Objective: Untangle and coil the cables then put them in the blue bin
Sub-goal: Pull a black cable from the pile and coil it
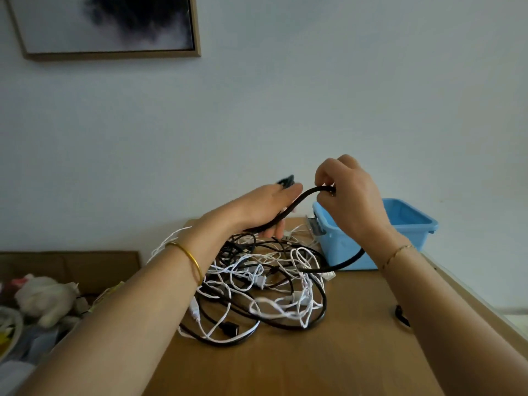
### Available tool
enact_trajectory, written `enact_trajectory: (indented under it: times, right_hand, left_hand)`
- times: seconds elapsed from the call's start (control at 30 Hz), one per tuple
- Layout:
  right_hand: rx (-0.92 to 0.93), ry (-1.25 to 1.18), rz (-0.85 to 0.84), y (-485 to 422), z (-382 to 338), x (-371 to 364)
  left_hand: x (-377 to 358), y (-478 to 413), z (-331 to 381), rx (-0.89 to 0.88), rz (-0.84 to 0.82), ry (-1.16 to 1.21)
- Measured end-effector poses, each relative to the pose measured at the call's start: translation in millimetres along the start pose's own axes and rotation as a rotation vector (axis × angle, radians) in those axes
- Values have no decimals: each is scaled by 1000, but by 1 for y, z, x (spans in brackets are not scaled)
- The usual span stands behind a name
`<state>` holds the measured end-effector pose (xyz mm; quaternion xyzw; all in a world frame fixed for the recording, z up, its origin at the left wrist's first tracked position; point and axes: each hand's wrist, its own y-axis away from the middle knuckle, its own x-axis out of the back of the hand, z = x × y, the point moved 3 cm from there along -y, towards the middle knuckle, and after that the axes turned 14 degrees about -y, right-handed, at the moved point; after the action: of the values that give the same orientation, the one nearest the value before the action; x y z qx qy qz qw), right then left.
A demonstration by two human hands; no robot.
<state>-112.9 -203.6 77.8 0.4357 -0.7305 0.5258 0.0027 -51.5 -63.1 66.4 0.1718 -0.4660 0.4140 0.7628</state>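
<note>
While the tangle of cables [265, 284] sits mid-frame on the wooden table [314, 364], you have one thick black cable [300, 197] lifted above it, with both hands on it. Your right hand [353, 198] pinches it between thumb and fingertips at the top of its arc, just right of centre. Your left hand [263, 208] is to the left and a touch lower, with the cable running across the palm and the fingers curling under it, so it looks like a loose hold, not a hard clench. A dark plug [286, 181] pokes up above the left fingertips; it's blurred, though it looks like this cable's end. Now the relation that matters: between your hands the cable slopes from lower left to upper right, and past the right hand the rest seems to drop behind your wrist, reappearing low and curving left into the heap. So the free end lies left and the trapped length lower right. The blue bin [423, 222] stands right of the pile, just behind your right hand, which is the nearer one to it. My read is that it's early, with nothing coiled yet. The next pull wants to go up and away from the heap, and the white cords [285, 307] could snag.
</note>
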Motion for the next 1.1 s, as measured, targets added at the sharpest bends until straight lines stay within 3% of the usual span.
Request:
enact_trajectory:
  times: [0.17,0.3,0.5,0.7,0.8,0.87,0.97,1.1]
  right_hand:
    - [76,126,47,-12,16,-5]
    - [97,126,78,-21,23,-10]
    - [-158,-225,89,-6,48,-32]
    - [-466,-768,4,32,44,-67]
    - [-521,-842,-128,51,43,-87]
    - [-548,-784,-267,64,40,-103]
    - [-532,-597,-411,78,36,-118]
    - [-293,-30,-601,81,23,-118]
  left_hand:
    - [-9,16,0,-59,-399,304]
    - [-9,18,2,-136,-524,502]
    - [3,18,-3,-296,-695,1064]
    - [16,6,-6,-329,-417,1271]
    - [27,2,-6,-422,-457,1537]
    - [39,0,-5,-437,-403,1628]
    - [54,2,0,-387,-137,1610]
    - [57,-1,-6,-255,209,1647]
